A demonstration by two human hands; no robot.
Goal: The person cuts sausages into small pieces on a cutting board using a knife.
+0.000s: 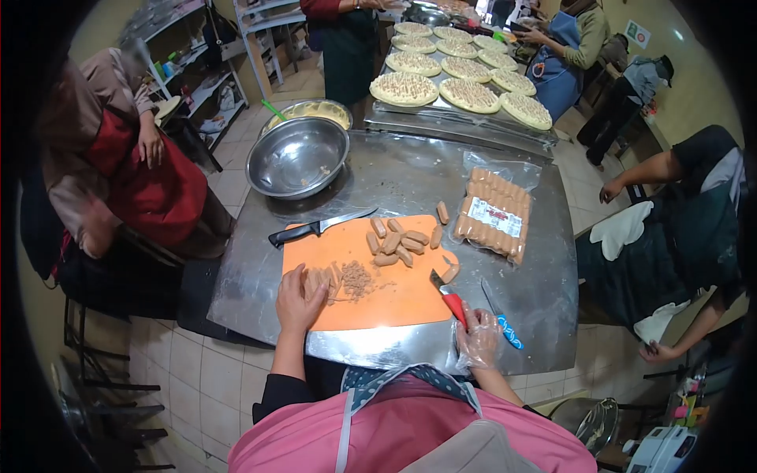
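Note:
My left hand is at the left side of an orange cutting board, its thumb and fingers curled around sausage strips. Beside them is a small heap of chopped sausage. In a clear plastic glove, my right hand grips the handle of a red-handled knife at the board's right edge, blade pointing away from me. A blue-handled knife lies just right of that hand. Short sausage pieces are piled at the board's upper middle. A black-handled knife rests along its top left edge.
A steel bowl stands on the metal table at the back left. The packet of sausages lies at the right. Topped dough rounds fill trays beyond. Other people stand on both sides and at the back.

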